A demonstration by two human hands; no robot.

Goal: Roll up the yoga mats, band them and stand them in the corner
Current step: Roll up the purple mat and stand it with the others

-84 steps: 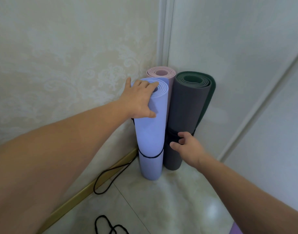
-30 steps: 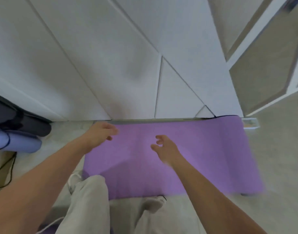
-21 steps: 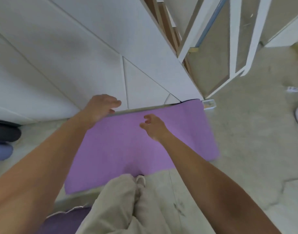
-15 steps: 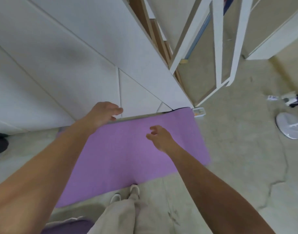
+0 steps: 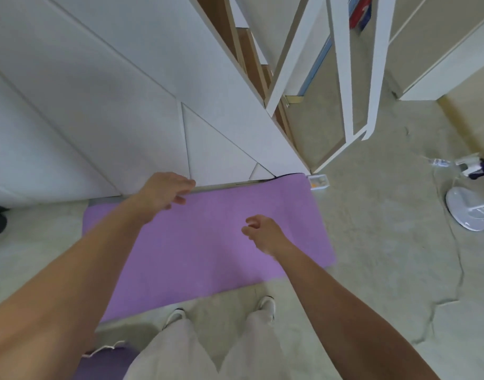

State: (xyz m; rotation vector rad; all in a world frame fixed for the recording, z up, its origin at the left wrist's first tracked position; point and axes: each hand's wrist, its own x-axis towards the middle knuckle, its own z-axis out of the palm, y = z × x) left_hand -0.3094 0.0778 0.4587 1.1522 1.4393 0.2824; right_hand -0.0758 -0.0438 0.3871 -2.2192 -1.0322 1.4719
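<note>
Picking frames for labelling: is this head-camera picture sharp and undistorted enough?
Head view: wide-angle bending curves the white wall panels; slight motion blur softens the purple mat edges, left hand and right hand; lighting even, no glare.

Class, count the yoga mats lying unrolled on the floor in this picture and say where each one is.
2. The purple mat lies flat along the white panelling, under both hands. A darker purple mat shows at the bottom edge, mostly hidden by the legs. Others may be out of view.
</note>
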